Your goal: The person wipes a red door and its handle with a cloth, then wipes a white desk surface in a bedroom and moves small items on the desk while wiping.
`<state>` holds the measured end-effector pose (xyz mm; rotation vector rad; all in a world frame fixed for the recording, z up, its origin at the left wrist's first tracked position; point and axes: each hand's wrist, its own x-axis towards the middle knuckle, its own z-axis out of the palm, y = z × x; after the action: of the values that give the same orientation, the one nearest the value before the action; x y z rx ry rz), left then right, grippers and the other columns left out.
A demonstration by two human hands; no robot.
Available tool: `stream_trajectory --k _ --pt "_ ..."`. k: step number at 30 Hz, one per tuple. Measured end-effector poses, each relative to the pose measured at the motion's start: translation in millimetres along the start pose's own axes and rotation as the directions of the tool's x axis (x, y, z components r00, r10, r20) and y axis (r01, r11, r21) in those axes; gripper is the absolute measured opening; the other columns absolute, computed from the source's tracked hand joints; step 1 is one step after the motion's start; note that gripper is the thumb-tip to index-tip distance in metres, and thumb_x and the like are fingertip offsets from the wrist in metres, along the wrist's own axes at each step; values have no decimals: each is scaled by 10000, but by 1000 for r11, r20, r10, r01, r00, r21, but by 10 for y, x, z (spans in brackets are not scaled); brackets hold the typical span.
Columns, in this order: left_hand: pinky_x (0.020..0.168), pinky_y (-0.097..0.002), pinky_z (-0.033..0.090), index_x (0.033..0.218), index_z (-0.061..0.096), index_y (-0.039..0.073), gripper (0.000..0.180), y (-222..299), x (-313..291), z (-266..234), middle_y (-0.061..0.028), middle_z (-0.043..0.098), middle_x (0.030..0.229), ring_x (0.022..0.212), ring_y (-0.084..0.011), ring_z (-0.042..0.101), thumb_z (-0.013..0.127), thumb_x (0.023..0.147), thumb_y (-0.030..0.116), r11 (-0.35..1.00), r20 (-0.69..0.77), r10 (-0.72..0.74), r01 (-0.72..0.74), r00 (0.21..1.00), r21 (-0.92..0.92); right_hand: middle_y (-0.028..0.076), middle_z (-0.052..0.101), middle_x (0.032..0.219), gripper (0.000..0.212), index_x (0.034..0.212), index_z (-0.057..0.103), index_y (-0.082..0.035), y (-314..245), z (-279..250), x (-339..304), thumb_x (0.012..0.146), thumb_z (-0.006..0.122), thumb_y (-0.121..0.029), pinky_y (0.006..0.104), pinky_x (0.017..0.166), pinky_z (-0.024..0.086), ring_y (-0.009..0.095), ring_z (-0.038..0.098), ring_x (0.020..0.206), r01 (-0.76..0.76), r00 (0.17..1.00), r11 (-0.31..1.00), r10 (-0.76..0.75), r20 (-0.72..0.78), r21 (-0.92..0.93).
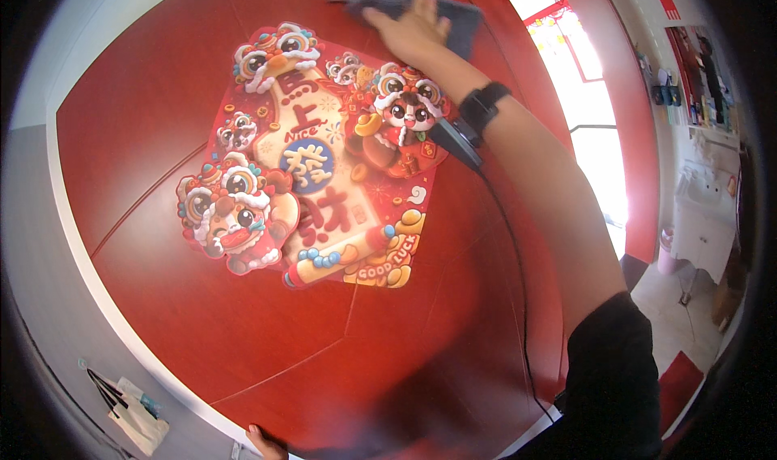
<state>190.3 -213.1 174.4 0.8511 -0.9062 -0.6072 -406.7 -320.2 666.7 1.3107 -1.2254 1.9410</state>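
A dark grey cloth [463, 24] lies against the upper part of a red door [283, 347]. My right hand [414, 32] presses on it, fingers spread over the fabric, and is slightly blurred. A black watch or band [484, 108] is on my right wrist. Below that hand a festive red and gold poster [368, 181] with cartoon lion figures is stuck on the door. A black door handle [457, 142] shows beside my forearm, which partly covers it. At the lower edge my left hand [265, 444] shows only in part, its fingers around the door's edge.
A thin black cable-like line [518, 282] runs down the door from the handle. White door frame [85, 257] borders the left, with a cloth tote bag [139, 415] hanging beyond. At right are a bright doorway [595, 152], a washbasin cabinet [702, 217] and a mirror [692, 71].
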Motion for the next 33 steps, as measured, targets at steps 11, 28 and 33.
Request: stream_trajectory --k 11,28,33 --pt "1033 -434 363 1316 421 30 642 -121 139 90 -110 484 1323 1191 -273 476 522 905 512 975 139 200 -184 970 -123 201 114 1566 1104 1509 204 -101 -338 -10 -145 729 411 -855 574 1127 105 327 72 1462 439 878 872 -468 104 218" --pt "1033 -422 357 1329 395 1 642 -163 79 120 -123 490 1318 1199 -257 475 521 908 468 967 83 241 -232 967 -102 216 74 1567 1027 1494 254 -90 1424 -413 827 789 288 -835 599 1122 1 470 33 1426 -138 990 982 140 9 -129" --pt "974 -410 412 1285 424 -44 703 -25 28 267 -143 539 1240 1121 -257 536 591 864 493 969 107 236 -225 966 -106 138 60 1587 985 1505 247 -150 887 -187 1057 788 327 -821 635 1104 -3 457 -17 1431 -67 998 986 69 11 -151"
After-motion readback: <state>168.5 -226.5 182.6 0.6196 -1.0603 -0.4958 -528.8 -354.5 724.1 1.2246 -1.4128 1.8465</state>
